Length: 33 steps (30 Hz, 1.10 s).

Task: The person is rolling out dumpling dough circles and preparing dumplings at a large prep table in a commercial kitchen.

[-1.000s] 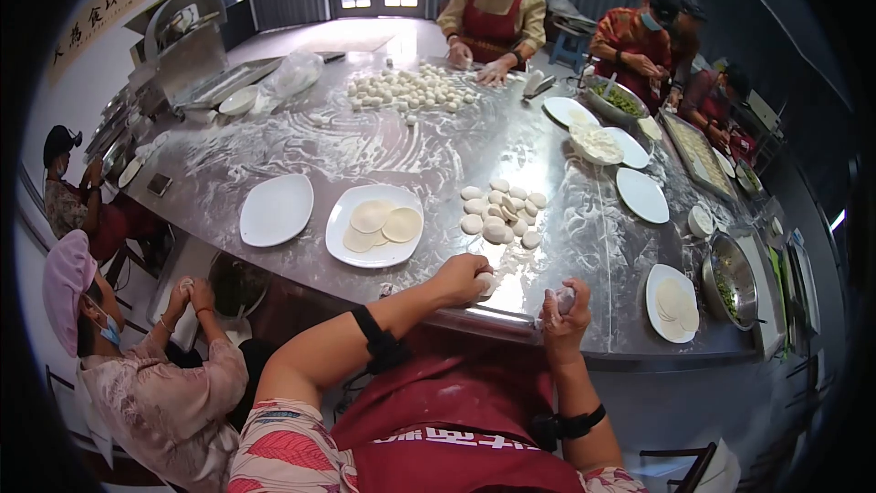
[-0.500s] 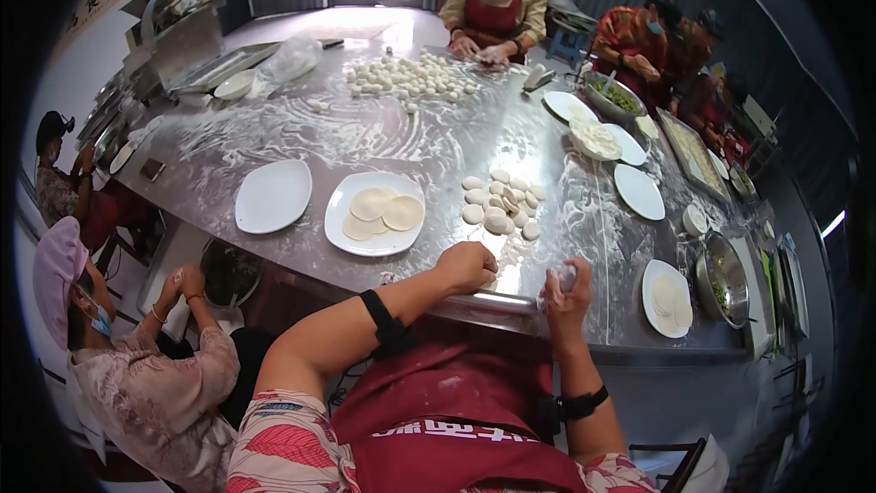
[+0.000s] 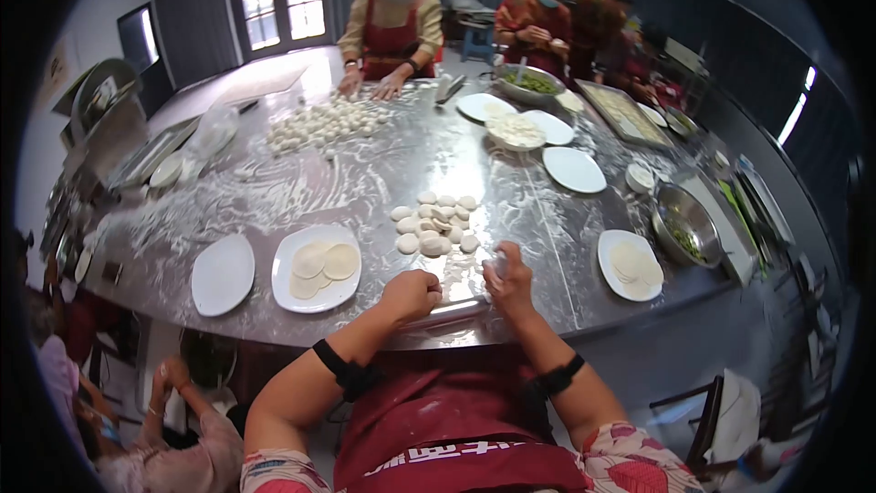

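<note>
My left hand (image 3: 412, 295) is closed at the front edge of the steel table, its fingers curled under, so whatever they hold is hidden. Across from it, my floury right hand (image 3: 513, 283) is raised on edge, fingers bent around a small pale thing (image 3: 497, 265) that I cannot make out. A shiny bar-like strip (image 3: 452, 312) runs between the two hands; it may be a tool or a gleam on the steel. Just beyond my hands lies a cluster of flattened dough rounds (image 3: 433, 226). To the left, a white plate (image 3: 285, 297) carries several thin dough wrappers (image 3: 319, 265).
A bare white plate (image 3: 224, 276) sits farther left. At right are a plate of wrappers (image 3: 631, 265) and a steel bowl (image 3: 707, 246) with greens. Opposite, a person in a red apron (image 3: 392, 41) works by many dough pieces (image 3: 324, 123). Another person (image 3: 173, 438) sits lower left.
The view has swung up and to the right, so the table appears shifted left. The far person's hands have moved apart. My hands stay close together at the table edge.
</note>
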{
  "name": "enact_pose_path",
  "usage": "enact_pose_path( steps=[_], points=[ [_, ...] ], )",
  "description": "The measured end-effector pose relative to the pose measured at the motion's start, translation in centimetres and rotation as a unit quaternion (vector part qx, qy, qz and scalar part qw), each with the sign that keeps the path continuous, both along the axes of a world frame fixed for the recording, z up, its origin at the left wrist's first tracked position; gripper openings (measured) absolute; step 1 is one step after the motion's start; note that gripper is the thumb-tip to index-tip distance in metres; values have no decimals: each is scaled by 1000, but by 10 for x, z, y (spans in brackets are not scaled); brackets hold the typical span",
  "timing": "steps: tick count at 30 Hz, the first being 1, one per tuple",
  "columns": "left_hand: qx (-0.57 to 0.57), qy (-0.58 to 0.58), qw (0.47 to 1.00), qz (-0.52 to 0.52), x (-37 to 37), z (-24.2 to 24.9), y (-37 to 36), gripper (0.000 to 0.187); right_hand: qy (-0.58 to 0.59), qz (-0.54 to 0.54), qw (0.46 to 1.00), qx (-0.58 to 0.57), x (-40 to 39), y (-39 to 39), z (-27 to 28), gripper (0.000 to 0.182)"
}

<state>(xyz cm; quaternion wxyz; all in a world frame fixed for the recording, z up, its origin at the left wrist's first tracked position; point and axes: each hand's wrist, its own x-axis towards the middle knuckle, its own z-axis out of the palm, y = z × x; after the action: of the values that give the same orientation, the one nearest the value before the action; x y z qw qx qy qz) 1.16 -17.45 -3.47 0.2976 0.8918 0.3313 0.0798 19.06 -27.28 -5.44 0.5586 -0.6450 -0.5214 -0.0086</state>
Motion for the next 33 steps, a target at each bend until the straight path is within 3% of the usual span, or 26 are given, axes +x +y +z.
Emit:
enact_pose_path(
  steps=[2,4,8,10,12,16,17,20,22,25,28,33],
  points=[
    [-17,11,999,-38,8,5,2,17,72,29,996,-48,-2,1,11,32],
    [-43,14,995,-92,11,7,7,17,-27,2,1000,1,-4,-11,13,33],
    [4,-24,998,-60,0,-4,12,19,74,8,996,-43,-18,-56,2,32],
    [-45,-25,997,-59,-6,3,10,19,57,9,998,-1,-18,-49,0,31],
    [-72,0,995,-70,-5,11,3,19,-48,-9,998,36,-10,-27,14,31],
    [3,55,997,-59,10,15,5,20,32,12,998,-52,-3,2,16,32],
    [-41,28,995,-82,10,11,8,20,9,2,999,-33,-6,-1,17,32],
    [-19,-10,996,-91,2,-3,14,19,-54,-16,998,10,-10,-37,8,33],
    [-41,-31,997,-66,-2,-2,16,18,84,8,994,-67,-21,-57,11,34],
    [-89,-5,994,-71,-7,1,8,19,-73,-16,996,47,-11,-28,13,32],
    [61,34,996,-50,7,8,5,19,-12,-2,1000,-23,-2,9,15,30],
    [-17,-33,994,-102,5,-3,13,16,-35,-22,999,-9,-9,-25,6,31]
  ],
)
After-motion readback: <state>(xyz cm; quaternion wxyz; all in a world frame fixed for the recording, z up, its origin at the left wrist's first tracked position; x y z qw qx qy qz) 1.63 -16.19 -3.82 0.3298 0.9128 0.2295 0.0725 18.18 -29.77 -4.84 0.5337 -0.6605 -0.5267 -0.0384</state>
